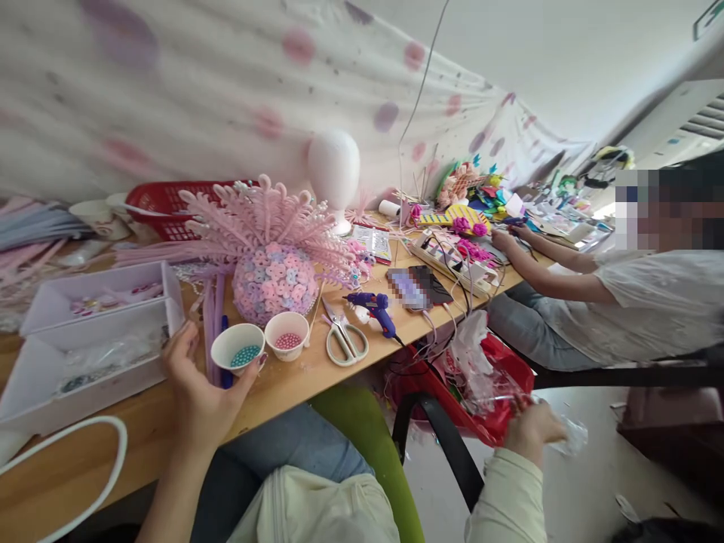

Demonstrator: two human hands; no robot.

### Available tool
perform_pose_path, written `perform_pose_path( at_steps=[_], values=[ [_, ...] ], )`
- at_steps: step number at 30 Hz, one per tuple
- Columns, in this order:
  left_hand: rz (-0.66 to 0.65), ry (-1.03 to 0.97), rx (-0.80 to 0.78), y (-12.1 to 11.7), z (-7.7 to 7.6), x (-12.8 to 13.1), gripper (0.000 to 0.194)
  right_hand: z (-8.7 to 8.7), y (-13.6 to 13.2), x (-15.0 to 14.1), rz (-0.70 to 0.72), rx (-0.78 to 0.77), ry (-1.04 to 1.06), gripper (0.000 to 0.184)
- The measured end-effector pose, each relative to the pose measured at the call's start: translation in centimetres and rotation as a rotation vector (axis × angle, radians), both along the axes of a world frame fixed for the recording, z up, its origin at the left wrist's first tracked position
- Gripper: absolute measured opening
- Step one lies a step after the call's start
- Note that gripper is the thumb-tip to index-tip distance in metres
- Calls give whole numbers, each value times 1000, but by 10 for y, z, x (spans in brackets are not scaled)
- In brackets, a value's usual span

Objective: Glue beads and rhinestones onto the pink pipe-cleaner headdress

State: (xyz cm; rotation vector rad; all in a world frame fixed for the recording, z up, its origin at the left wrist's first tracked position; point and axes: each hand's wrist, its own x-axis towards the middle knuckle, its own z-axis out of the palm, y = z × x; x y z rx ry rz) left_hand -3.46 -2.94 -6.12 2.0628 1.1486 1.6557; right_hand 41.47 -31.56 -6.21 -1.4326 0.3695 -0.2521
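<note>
Teal-bead paper cup [236,348] is needing light steadying; my left hand [200,388] is resting spread beside it; whether my right hand [535,431] is pinching, I can't tell.

A pale cream cloth top [328,513], a wrinkled long right sleeve [506,494] matching it, blue denim trousers [299,445], dark-painted left thumbnail [262,361].
</note>
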Motion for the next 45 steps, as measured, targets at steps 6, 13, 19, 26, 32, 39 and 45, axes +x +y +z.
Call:
perform_pose_path(
  at_steps=[6,13,19,26,32,39,45],
  values=[
    [-81,-99,-176,-4,1,6,84,77,27,-52,-197,96,-503,20],
    [-28,-62,-262,-13,9,8,67,92,106,-192,851,-126,-796,14],
    [-52,9,-326,-17,3,5,61,51,134,-199,908,-466,-800,45],
    [-97,-90,-412,-30,8,16,56,24,144,-141,683,-601,-556,73],
    [-41,17,-427,-28,10,12,61,31,164,-145,434,-609,-640,71],
    [-107,46,-438,-22,6,2,75,31,176,-225,881,-338,-967,41],
    [-155,65,-419,-29,9,-6,82,19,207,-256,1284,-572,-976,86]
  ],
)
